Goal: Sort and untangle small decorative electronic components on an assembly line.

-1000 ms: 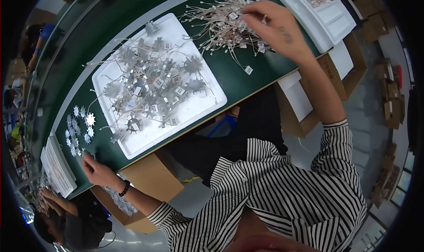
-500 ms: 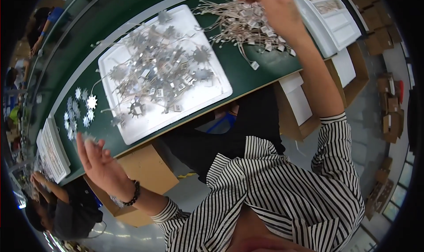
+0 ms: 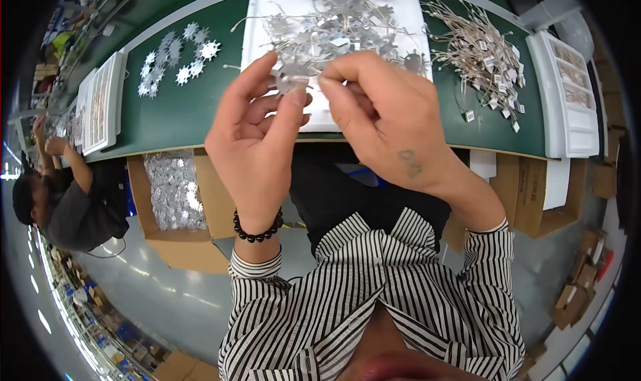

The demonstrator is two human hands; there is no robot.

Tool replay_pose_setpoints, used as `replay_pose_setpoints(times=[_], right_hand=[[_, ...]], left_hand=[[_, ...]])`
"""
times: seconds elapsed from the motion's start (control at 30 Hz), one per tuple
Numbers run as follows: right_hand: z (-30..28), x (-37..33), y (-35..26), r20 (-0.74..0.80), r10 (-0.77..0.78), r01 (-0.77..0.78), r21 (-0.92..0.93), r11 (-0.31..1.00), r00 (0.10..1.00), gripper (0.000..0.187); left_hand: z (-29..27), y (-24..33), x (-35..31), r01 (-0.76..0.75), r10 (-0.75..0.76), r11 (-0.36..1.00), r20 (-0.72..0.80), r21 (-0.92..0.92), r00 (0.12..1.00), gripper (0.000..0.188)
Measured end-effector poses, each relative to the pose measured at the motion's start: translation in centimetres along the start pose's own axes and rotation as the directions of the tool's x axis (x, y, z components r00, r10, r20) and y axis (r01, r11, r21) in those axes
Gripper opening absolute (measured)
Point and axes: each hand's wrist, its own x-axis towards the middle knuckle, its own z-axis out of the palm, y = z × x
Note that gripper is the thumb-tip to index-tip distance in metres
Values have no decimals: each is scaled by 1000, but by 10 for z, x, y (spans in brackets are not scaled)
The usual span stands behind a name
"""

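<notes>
Above the near part of the white foam tray (image 3: 255, 34), my two hands meet. Between thumb and fingers, my left hand (image 3: 250, 137) grips a silver gear-shaped metal plate (image 3: 287, 82), partly covered by the thumb. My right hand (image 3: 394, 117) is closed in a pinch right beside the plate's edge. A small pale bit shows at its fingertips, too small and blurred to name. Behind the hands, the tray carries a heap of silver gear-shaped plates with wires and white tags (image 3: 347, 24).
Loose gear-shaped plates (image 3: 190, 50) lie left on the green table (image 3: 220, 117). A pile of tagged wires (image 3: 481, 54) lies right, beside a white compartment tray (image 3: 567, 87). Another tray (image 3: 103, 104) stands far left, near a co-worker (image 3: 67, 201). Below is a carton of silver pieces (image 3: 175, 191).
My right hand has come from the wire pile to the middle. From the left side, my left hand has also moved to the middle, and the view has turned.
</notes>
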Motion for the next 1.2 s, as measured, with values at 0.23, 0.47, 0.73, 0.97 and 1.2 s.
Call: replay_pose_setpoints(times=[0.23,0.47,0.73,0.97,1.2], right_hand=[[2,2,2,29,-126,128,-141,982,992,11],[-2,0,5,143,-229,264,-330,906,963,13],[-3,-2,10,132,-169,196,-235,952,977,14],[-41,-12,7,342,319,-395,181,900,884,19],[-84,-9,45,140,89,-61,-192,979,986,28]], left_hand=[[-4,-6,-3,-59,59,998,-4,28,998,45],[-4,-7,-2,-118,117,987,15,112,993,44],[-1,-7,-5,-36,41,999,159,-31,986,39],[9,-1,1,-86,76,996,365,10,928,33],[37,22,35,-128,121,991,180,29,976,24]])
